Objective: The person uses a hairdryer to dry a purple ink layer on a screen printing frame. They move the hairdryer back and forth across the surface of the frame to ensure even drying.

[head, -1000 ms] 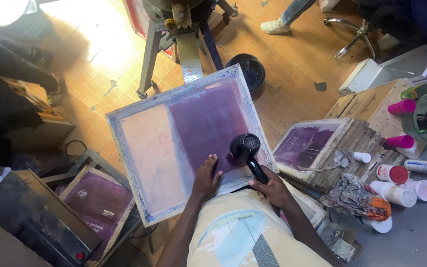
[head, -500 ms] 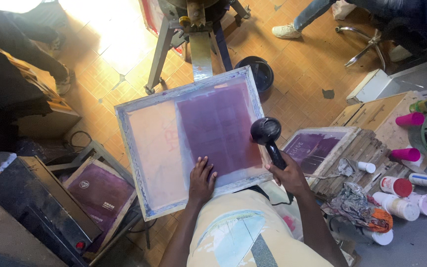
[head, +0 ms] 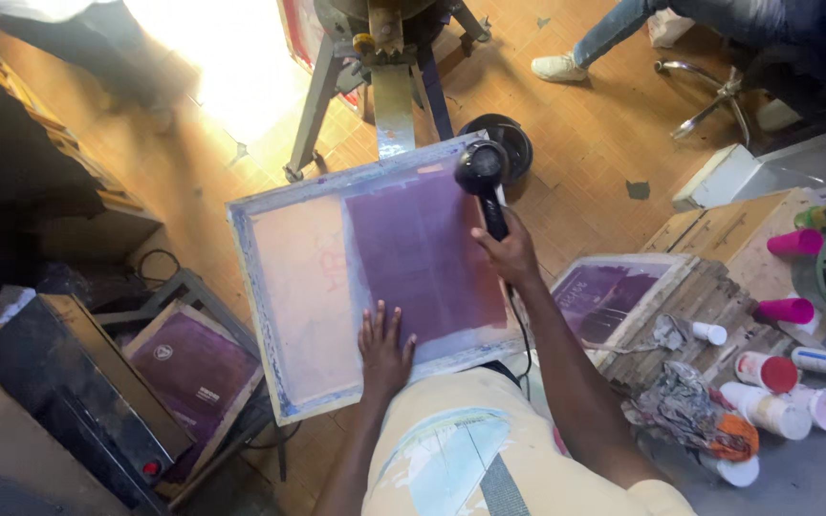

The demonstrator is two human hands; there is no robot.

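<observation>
Screen-printing frame (head: 375, 277), grey wooden border, purple-coated mesh panel beside pale orange one, lies tilted against person's lap, far corner near metal press stand (head: 384, 67). Left hand (head: 384, 349) flat, fingers spread, pressing lower mesh. Right hand (head: 509, 253) closed round handle of black hair dryer (head: 483, 172), nozzle over upper right of purple area. Risk: nozzle held too near could scorch coating; black cord (head: 526, 344) may snag frame edge. Open floor beyond frame; right side crowded by wooden block (head: 719, 296), pink-capped bottles (head: 795, 244).

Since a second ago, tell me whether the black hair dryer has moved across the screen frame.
Yes. The black hair dryer in the right hand went from the wooden screen frame's near edge to its far edge.
</observation>
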